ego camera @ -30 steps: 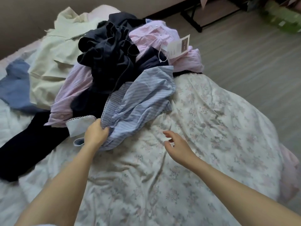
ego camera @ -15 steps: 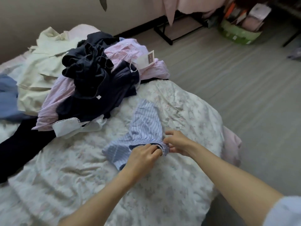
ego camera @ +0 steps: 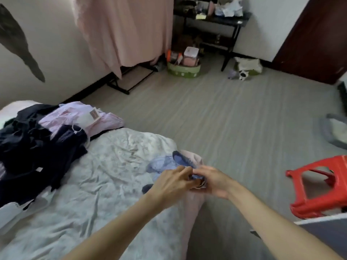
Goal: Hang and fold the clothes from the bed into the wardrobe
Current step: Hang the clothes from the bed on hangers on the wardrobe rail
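- At the bed's (ego camera: 105, 184) near corner, the left hand (ego camera: 170, 182) and right hand (ego camera: 213, 182) both pinch the bunched blue striped garment (ego camera: 165, 164).
- Farther up the bed lies the clothes pile (ego camera: 47, 139).

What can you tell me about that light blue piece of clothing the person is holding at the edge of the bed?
The blue striped garment is thin, soft-looking cloth, pale blue with fine stripes and a darker blue inside. It lies bunched and crumpled at the near corner of the floral bedspread, apart from the clothes pile. The left hand and right hand both pinch its near edge.
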The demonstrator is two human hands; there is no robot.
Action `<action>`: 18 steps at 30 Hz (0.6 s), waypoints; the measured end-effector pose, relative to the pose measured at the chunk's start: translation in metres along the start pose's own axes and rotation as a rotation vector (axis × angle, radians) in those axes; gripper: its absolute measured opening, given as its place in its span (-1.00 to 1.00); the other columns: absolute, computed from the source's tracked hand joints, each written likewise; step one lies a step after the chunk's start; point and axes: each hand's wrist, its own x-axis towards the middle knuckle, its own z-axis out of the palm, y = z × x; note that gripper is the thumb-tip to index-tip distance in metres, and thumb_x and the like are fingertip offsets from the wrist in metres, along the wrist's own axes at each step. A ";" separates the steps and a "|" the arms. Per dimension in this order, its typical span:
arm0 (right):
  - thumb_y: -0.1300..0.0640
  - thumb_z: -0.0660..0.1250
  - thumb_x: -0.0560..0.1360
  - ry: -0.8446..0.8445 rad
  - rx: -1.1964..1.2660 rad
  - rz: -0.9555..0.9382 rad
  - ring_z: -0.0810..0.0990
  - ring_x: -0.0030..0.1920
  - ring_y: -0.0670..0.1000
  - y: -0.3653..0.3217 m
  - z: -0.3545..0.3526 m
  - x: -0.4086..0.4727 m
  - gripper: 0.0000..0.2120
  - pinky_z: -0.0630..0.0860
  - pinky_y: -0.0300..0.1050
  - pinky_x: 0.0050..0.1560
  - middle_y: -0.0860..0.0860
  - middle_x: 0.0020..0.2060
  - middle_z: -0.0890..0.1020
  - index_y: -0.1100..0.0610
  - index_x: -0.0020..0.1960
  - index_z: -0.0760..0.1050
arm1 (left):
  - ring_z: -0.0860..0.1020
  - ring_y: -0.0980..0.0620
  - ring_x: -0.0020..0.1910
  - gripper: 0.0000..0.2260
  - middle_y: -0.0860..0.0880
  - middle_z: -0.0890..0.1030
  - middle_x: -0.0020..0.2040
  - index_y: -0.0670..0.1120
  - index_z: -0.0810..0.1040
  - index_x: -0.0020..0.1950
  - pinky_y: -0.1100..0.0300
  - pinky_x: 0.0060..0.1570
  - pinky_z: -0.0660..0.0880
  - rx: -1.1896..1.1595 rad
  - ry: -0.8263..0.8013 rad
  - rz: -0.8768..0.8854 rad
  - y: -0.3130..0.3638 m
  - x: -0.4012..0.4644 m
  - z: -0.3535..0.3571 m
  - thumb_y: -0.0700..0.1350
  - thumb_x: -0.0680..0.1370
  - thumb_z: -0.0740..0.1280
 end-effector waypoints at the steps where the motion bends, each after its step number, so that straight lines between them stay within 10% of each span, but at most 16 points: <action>1: 0.23 0.26 0.52 0.069 0.023 -0.038 0.61 -0.31 -0.03 0.003 -0.021 -0.019 -0.92 0.57 0.01 -0.09 0.05 -0.28 0.64 0.18 -0.05 0.53 | 0.55 0.06 -0.33 -0.74 0.06 0.56 -0.21 0.11 0.67 -0.02 0.28 -0.54 0.29 -0.014 0.006 0.058 0.018 0.021 0.004 -0.11 0.36 0.32; 6: 0.29 0.08 0.59 0.383 -0.075 -0.175 0.61 -0.27 0.01 0.022 -0.110 -0.100 -0.74 0.57 -0.13 -0.21 0.10 -0.20 0.60 0.15 0.12 0.51 | 0.59 0.04 -0.22 -0.83 0.08 0.59 -0.13 0.04 0.62 -0.07 0.27 -0.45 0.41 -0.260 0.058 -0.021 0.093 0.089 0.020 0.04 0.43 0.29; 11: 0.29 0.11 0.58 0.636 -0.198 -0.342 0.50 0.02 -0.03 0.041 -0.189 -0.199 -0.75 0.45 -0.28 0.02 0.02 0.02 0.54 0.05 0.15 0.44 | 0.38 -0.03 0.27 -0.36 -0.02 0.40 0.33 -0.01 0.34 0.40 0.10 0.20 0.38 -0.472 -0.248 -0.232 0.183 0.167 0.039 0.26 0.40 0.27; 18: 0.33 0.10 0.52 0.832 -0.319 -0.240 0.48 0.09 0.00 0.105 -0.277 -0.327 -0.65 0.35 -0.25 -0.03 0.04 0.06 0.56 0.10 0.22 0.46 | 0.56 -0.18 0.08 -0.67 -0.12 0.64 0.06 -0.01 0.55 0.16 0.09 -0.06 0.49 -0.555 -0.355 -0.224 0.338 0.247 0.069 -0.26 0.45 0.23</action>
